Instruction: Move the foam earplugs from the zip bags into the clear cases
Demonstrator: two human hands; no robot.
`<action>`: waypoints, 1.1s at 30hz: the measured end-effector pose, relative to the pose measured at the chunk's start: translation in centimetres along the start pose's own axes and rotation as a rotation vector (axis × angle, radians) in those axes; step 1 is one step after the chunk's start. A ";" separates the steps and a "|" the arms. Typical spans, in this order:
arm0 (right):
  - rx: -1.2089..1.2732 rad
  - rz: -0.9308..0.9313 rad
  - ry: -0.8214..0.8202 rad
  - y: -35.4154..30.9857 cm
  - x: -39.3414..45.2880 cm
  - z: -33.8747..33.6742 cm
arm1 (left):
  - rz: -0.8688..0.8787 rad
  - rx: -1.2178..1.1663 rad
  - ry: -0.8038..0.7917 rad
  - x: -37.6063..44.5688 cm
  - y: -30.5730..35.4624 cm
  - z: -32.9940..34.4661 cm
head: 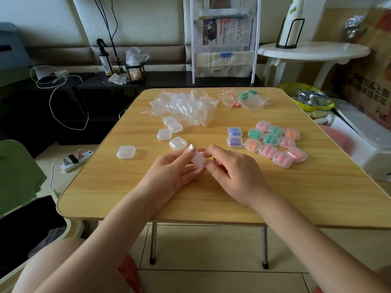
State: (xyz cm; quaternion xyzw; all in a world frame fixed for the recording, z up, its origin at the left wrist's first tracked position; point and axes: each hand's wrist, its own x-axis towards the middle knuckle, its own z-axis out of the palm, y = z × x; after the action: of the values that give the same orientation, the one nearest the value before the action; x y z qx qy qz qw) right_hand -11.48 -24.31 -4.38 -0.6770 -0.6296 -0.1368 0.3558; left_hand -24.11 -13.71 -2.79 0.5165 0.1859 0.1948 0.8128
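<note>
Both hands meet over the middle of the wooden table [211,199]. My left hand [175,170] and my right hand [230,168] together hold one clear case [198,159] between thumb and fingers; what is inside it is hidden. Several empty clear cases [169,131] lie to the left, one more [126,151] apart at the far left. Several filled cases [273,141] with pink, orange, green and purple earplugs sit in a cluster on the right. At the back, zip bags with orange and green earplugs [243,98] lie beside a heap of empty zip bags [186,106].
A power strip [76,160] with cables lies on the floor left of the table. A green chair [14,178] stands at the left. A white round side table [313,51] and a newspaper rack [224,39] stand behind. White storage boxes [359,144] sit at the right.
</note>
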 end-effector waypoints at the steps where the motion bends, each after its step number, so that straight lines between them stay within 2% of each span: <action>1: 0.002 0.000 -0.009 0.0 0.0 0.1 | 0.003 0.005 0.004 0.0 0.0 -0.1; 6: 0.038 0.089 0.031 0.7 -0.1 0.1 | 0.059 0.154 -0.011 -0.1 -0.4 0.1; 12: 0.138 0.234 0.036 1.4 0.0 0.0 | -0.019 0.202 -0.189 -0.9 -0.4 0.7; 18: 0.198 0.359 -0.009 2.1 0.2 0.3 | 0.083 0.154 -0.110 -0.7 -0.6 0.6; 27: 0.238 0.404 0.022 2.0 0.4 0.2 | 0.190 0.200 -0.023 -0.2 -1.0 0.5; 33: 0.416 0.488 0.024 1.6 0.7 0.0 | 0.241 0.217 0.046 -0.1 -1.0 0.3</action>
State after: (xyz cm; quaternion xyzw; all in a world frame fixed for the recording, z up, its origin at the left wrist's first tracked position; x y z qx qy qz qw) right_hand -9.83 -23.75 -4.44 -0.7191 -0.4590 0.0764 0.5162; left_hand -23.89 -14.41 -3.60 0.6151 0.1611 0.2817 0.7186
